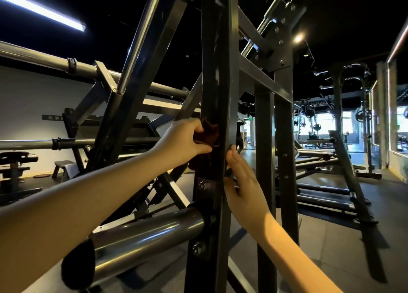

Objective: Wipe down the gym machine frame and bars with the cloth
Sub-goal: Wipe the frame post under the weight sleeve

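Note:
A dark grey upright post [217,72] of the gym machine frame rises through the middle of the view. My left hand [183,140] grips a dark brown cloth [208,133] and holds it against the post's left face at about mid height. My right hand [242,182] lies with straight fingers along the post's right edge, just below the cloth, fingertips touching the metal. Part of the cloth is hidden behind my left fingers and in shadow.
A thick chrome weight peg [143,237] sticks out to the left from the post's base. Slanted frame beams [141,56] and long horizontal bars [44,63] cross the left side. More uprights [283,116] and other machines [353,138] stand to the right on the dark floor.

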Tool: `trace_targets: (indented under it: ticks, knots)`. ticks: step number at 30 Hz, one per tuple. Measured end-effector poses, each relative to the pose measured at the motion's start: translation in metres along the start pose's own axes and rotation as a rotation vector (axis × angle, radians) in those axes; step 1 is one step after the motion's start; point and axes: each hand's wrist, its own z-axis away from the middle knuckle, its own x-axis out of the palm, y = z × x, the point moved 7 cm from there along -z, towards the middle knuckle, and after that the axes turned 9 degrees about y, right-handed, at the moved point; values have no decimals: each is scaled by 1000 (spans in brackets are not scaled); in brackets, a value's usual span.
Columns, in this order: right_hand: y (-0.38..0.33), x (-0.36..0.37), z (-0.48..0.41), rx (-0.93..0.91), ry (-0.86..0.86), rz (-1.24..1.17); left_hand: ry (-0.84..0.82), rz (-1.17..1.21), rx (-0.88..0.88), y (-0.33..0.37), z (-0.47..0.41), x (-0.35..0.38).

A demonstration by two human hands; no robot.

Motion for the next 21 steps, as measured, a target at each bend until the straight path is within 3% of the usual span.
trace_targets:
  ticks: [6,13,18,21]
  knots:
    - [10,3,-1,10,-87,-1,269,54,-176,-4,-34,-12]
    - [9,7,4,22,-38,-60,91,-30,-56,9,9,3]
    - [10,9,3,27,-73,-37,254,43,-201,-5,-17,-12]
    - [10,9,3,30,-68,-50,256,34,-205,-5,-13,-8]
